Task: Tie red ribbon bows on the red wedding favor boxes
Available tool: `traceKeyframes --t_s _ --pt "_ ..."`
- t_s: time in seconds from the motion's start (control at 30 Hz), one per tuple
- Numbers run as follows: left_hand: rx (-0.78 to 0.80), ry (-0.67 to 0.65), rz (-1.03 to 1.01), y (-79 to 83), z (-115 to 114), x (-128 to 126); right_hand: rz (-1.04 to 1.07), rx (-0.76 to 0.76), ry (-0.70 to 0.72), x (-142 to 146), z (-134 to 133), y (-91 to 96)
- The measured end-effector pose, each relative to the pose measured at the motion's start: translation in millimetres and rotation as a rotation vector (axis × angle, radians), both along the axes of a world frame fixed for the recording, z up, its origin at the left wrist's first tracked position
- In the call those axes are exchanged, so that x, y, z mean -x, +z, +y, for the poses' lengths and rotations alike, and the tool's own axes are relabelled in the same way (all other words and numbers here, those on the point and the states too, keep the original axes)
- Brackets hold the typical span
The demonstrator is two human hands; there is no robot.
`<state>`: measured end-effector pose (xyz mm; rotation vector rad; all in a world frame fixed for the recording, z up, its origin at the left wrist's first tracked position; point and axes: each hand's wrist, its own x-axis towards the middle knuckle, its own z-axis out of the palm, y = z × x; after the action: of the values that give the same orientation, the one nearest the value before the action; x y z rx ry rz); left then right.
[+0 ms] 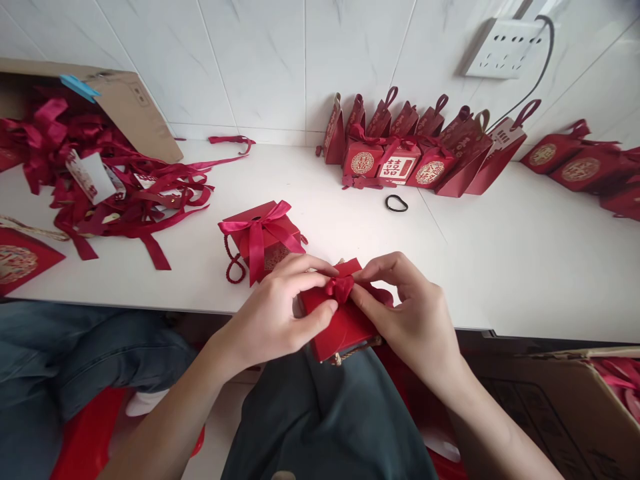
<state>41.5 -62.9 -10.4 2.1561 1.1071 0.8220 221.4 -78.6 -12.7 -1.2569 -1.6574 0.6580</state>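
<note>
A red gift box with a twisted cord at its near side rests at the table's front edge, partly over my lap. On its top sits a red ribbon knot. My left hand pinches the knot's left side between thumb and fingers. From the other side, my right hand grips the ribbon with thumb and forefinger. A ribbon end trails behind the right fingers, partly hidden. Just left of my hands stands another red box tied with a bow, a dark red cord loop beside it.
Loose red ribbons and tags spill from a cardboard box at the left. Several red gift boxes line the wall, with a black hair tie before them. Another person's leg is at the lower left; a carton stands lower right.
</note>
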Motion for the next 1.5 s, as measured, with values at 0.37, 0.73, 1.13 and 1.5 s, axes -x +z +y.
traceKeyframes --t_s 0.37,0.73,1.13,1.5 --pt "0.280 0.113 -0.308 -12.9 -2.9 -20.0 -0.059 0.004 0.049 -5.0 5.6 0.7" --pt "0.409 0.107 -0.441 -15.6 -0.9 -21.7 -0.215 -0.232 0.074 -13.2 -2.9 1.1" --pt "0.339 0.086 -0.386 -11.5 5.1 -22.4 -0.394 -0.421 0.056 -11.8 -6.8 -4.4" --pt "-0.148 0.365 -0.091 -10.9 -4.3 -11.4 -0.608 -0.595 0.124 -26.3 5.0 -6.2"
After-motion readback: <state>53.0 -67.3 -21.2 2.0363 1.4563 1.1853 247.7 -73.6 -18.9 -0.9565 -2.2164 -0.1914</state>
